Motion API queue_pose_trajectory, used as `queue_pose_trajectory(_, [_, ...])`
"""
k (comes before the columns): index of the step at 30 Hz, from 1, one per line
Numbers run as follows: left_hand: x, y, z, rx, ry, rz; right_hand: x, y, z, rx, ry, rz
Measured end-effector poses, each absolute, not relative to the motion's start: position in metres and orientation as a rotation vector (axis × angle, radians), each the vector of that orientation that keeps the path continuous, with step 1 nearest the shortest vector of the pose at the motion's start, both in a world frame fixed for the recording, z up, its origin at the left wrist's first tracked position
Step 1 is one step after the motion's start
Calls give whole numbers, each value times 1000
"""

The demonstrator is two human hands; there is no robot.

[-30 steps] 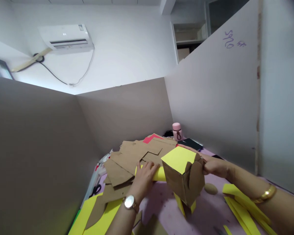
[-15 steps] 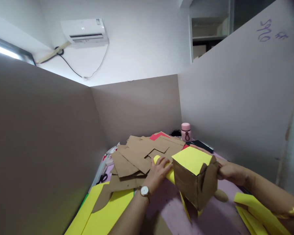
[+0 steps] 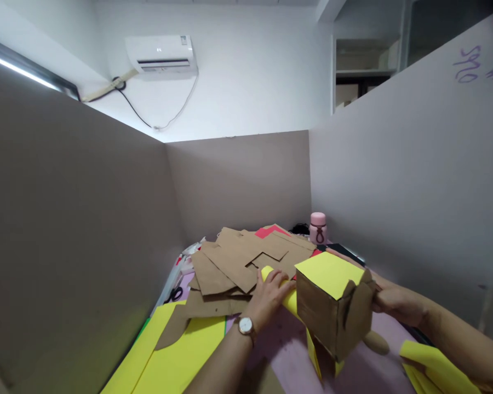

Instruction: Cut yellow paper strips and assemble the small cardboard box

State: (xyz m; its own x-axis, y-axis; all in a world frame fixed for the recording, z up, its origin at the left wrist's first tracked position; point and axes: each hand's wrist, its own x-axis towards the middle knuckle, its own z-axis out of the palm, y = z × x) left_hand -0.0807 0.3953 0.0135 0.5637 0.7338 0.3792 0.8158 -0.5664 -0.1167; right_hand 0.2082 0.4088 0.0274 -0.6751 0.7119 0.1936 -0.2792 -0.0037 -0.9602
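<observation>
- Cardboard box (image 3: 317,314), yellow-topped, just left of the right hand (image 3: 396,302), which grips its side.
- Left hand (image 3: 268,300) curled around a yellow roll (image 3: 290,301) beside the box.
- Beyond the left hand, piled cardboard sheets (image 3: 224,260).
- Beyond the right hand, a pink bottle (image 3: 317,230).

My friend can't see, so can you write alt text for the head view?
A left hand holds a yellow tube beside a yellow-topped brown cardboard box, which the right hand holds. Behind lie brown cardboard sheets, with a pink flask beyond.
</observation>
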Motion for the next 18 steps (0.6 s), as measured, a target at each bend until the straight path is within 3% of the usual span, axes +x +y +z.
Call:
queue_pose_trajectory(15, [-106,355,27,-2400,-1665,-263,204,403,44,-506,-1634,1719])
queue_pose_trajectory(18, [-89,330,5,-2584,-1875,-461,202,403,44,-485,-1625,1715])
